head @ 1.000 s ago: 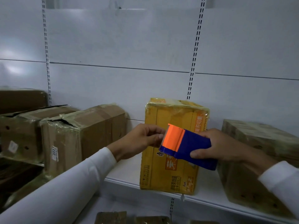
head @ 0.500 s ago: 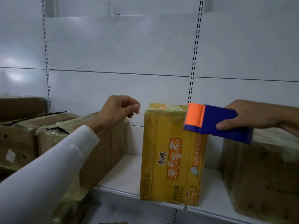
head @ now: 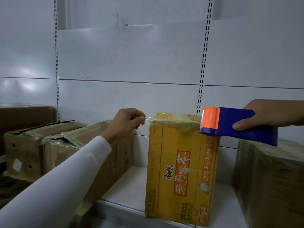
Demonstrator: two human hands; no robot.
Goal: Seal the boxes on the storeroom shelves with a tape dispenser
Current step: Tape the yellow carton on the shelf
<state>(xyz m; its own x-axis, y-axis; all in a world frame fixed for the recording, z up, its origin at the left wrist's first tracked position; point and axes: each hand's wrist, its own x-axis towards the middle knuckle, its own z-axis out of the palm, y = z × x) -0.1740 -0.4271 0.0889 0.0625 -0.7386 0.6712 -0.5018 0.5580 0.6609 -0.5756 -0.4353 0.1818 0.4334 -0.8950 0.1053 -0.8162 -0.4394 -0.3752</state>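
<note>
A tall yellow box point(head: 179, 170) with orange print stands upright on the white shelf point(head: 130, 188). My right hand point(head: 269, 113) grips the blue tape dispenser point(head: 238, 125) with an orange head, held just above the box's top right corner. My left hand point(head: 127, 120) pinches the free end of clear tape point(head: 147, 120) to the left of the box's top left corner. The clear strip stretches across the box's top between the two hands.
Two brown taped cartons point(head: 85, 150) point(head: 24, 145) sit on the shelf to the left, one with a torn top. Another wrapped brown carton point(head: 269, 178) stands at the right. Behind is a white back panel with slotted uprights point(head: 202, 79).
Both hands rose from the box's front to its top and spread apart. The left hand went left with the tape end, the dispenser went right, and tape was drawn out.
</note>
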